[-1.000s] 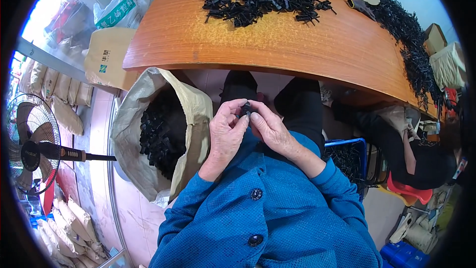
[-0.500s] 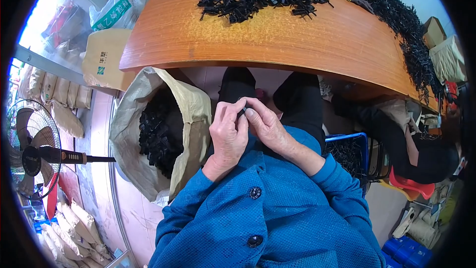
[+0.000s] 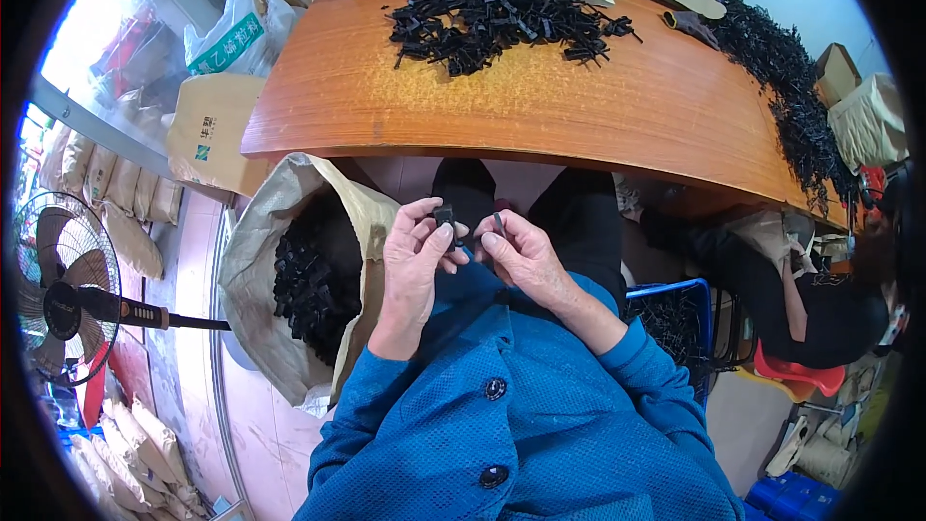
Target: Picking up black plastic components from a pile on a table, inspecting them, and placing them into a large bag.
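Here | left hand (image 3: 417, 246) pinches black clip (image 3: 445, 216) | tan sack (image 3: 258, 270) beside it

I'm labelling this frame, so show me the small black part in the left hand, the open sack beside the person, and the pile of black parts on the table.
small black part (image 3: 445, 215), head view, on its upper end above the fingertips.
open sack (image 3: 253, 260), head view, on its paper wall.
pile of black parts (image 3: 492, 24), head view, on the heap's middle.
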